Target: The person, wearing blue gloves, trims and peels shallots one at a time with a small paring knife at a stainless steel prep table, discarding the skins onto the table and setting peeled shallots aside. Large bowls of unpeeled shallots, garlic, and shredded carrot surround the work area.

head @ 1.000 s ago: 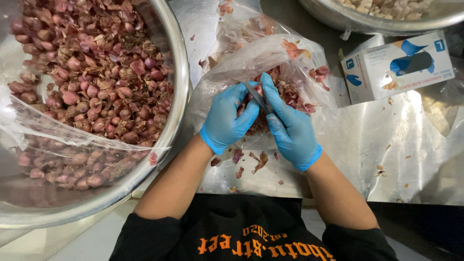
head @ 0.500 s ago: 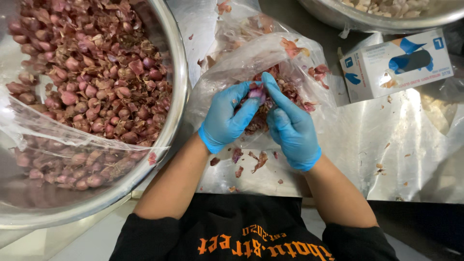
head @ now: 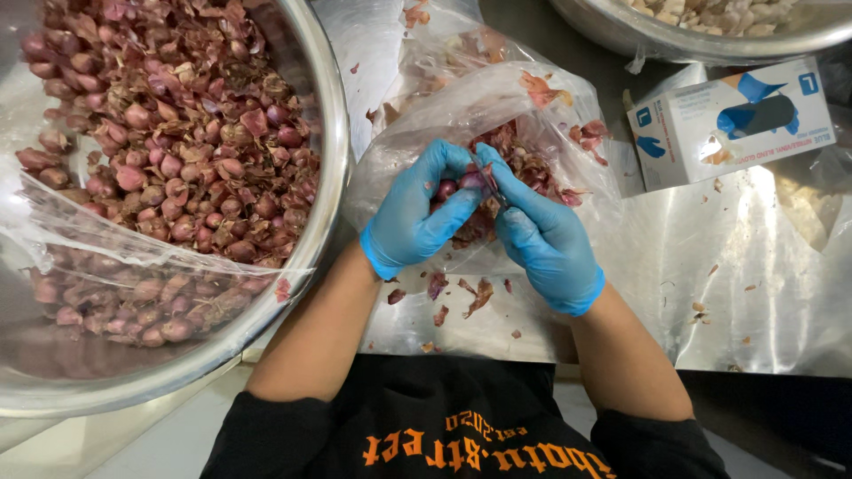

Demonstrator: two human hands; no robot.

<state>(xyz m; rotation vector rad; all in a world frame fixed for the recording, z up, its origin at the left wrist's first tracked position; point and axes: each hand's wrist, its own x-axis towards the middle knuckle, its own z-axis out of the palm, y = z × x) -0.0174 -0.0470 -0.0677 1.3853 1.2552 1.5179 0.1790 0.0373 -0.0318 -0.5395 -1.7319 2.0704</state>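
At frame centre, over the clear bag (head: pixel 497 106) of skins, the left hand (head: pixel 417 217) pinches a shallot (head: pixel 446 189) while the right hand (head: pixel 541 239) pinches a small blade (head: pixel 488 182) against it, so peeling goes best with shallow strokes away from the fingers.

One head-worn camera is looking steeply down from above the person's chest, close over the steel table (head: pixel 754 293). It is facing away from the body, so the black shirt (head: pixel 461 426) is filling the bottom edge and the table's far side is running along the top.
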